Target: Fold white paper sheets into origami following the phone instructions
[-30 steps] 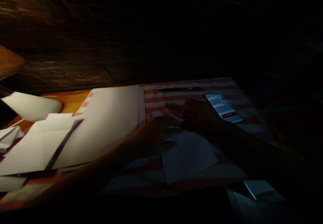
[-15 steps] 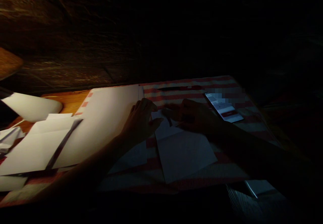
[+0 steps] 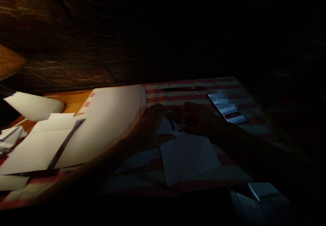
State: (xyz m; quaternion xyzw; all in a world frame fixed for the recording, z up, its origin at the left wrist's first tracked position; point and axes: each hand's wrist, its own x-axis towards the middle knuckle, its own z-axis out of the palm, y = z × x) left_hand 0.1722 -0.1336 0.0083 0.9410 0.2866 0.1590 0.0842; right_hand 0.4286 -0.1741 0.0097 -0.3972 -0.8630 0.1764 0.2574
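Observation:
A small white sheet of paper (image 3: 189, 159) with a fold across its upper part lies on the striped cloth in front of me, in deep shadow. My left hand (image 3: 154, 122) rests over the paper's upper left, fingers laid forward and thumb stretched apart across the sheet. On the upper right, my right hand (image 3: 196, 119) is closed, its curled fingers pinching the folded part of the paper. Part of that folded edge is hidden between the hands, and the dim light blurs the fingertips.
Under everything is a red-and-white striped cloth (image 3: 175, 98). To the left lie large white sheets (image 3: 112, 107), a smaller sheet (image 3: 43, 141) and crumpled paper (image 3: 11, 136). A lit phone (image 3: 230, 112) is on the right, a dark pen-like object (image 3: 173, 89) at the back, a white lamp-like object (image 3: 35, 105) far left.
My left hand has shifted right and slightly nearer me, its thumb now lying farther across the paper. My right hand stays at the paper's upper right. The view has moved slightly.

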